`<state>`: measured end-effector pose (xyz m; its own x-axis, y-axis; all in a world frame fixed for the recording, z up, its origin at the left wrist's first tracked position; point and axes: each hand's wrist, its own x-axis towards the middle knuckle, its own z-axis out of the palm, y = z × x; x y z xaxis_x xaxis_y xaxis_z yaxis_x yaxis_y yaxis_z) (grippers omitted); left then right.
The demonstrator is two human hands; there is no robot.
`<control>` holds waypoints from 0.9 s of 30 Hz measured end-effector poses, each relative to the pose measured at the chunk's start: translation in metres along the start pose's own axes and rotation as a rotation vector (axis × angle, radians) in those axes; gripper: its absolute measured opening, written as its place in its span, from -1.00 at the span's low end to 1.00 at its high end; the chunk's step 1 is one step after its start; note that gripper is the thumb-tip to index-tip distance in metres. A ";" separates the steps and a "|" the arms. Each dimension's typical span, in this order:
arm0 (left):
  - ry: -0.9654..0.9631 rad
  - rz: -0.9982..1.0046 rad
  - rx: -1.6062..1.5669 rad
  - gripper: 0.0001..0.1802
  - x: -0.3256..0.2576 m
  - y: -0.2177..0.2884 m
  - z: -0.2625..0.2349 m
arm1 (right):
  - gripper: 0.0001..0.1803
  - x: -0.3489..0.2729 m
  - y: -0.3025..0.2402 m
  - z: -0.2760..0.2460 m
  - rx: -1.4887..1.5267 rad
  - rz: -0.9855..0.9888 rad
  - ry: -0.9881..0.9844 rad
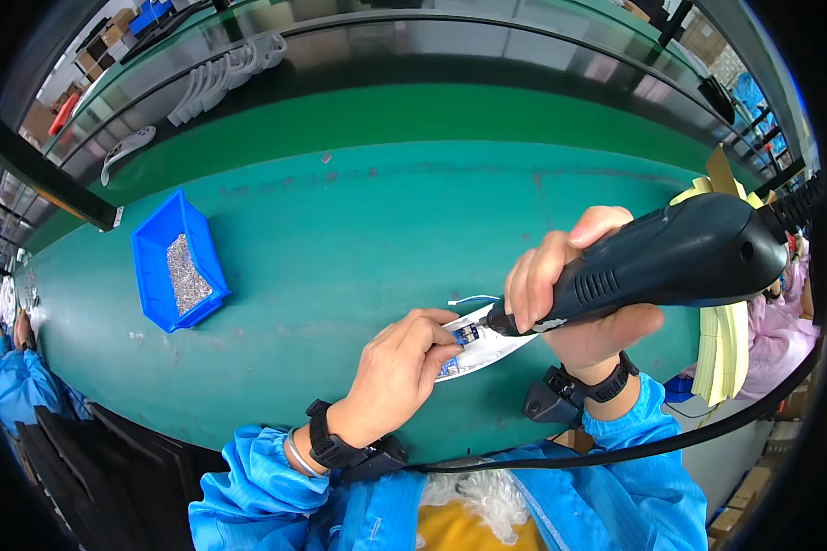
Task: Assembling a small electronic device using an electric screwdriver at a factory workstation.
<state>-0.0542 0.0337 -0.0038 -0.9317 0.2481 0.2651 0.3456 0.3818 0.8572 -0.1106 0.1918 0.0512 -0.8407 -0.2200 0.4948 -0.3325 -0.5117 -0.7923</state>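
My right hand [560,275] is wrapped round the front of a black electric screwdriver [671,253], which slants down to the left. Its tip meets a white curved plastic housing [496,351] near a small blue circuit board [467,333]. Closed on the left end of that housing is my left hand [404,367], its thumb and fingers beside the board. A second blue piece [447,367] shows just below the thumb. From the housing's upper edge a thin white wire with a connector [473,299] sticks out onto the green table [358,230].
A blue bin [179,266] of small metal screws stands at the left. White curved parts [225,78] lie in a row on the rail side at the back. Yellow sheets [721,349] are stacked at the right, near a person in pink [781,340]. Another person's blue sleeve [23,381] appears far left.
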 end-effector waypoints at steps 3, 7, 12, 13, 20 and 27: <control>-0.009 -0.009 -0.001 -0.85 0.000 -0.001 0.000 | -0.24 0.000 0.000 -0.001 -0.019 0.015 0.004; -0.003 -0.002 -0.001 -0.84 0.000 0.000 -0.001 | -0.23 0.001 0.000 0.002 -0.031 0.041 0.002; 0.010 0.013 0.004 -0.84 0.000 -0.001 0.000 | -0.21 0.001 -0.001 0.002 -0.046 0.053 0.011; 0.009 0.011 0.001 -0.84 0.000 -0.001 0.001 | -0.21 0.002 -0.003 0.003 -0.047 0.055 0.010; -0.001 0.001 -0.002 -0.84 -0.001 -0.002 0.000 | -0.22 0.004 -0.002 0.005 -0.110 0.084 -0.043; 0.006 0.030 -0.001 -0.84 -0.001 -0.003 0.000 | -0.25 0.004 0.001 0.004 -0.134 0.076 -0.090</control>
<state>-0.0543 0.0325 -0.0071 -0.9217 0.2538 0.2932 0.3731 0.3738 0.8492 -0.1123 0.1870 0.0541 -0.8261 -0.3300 0.4568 -0.3282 -0.3772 -0.8660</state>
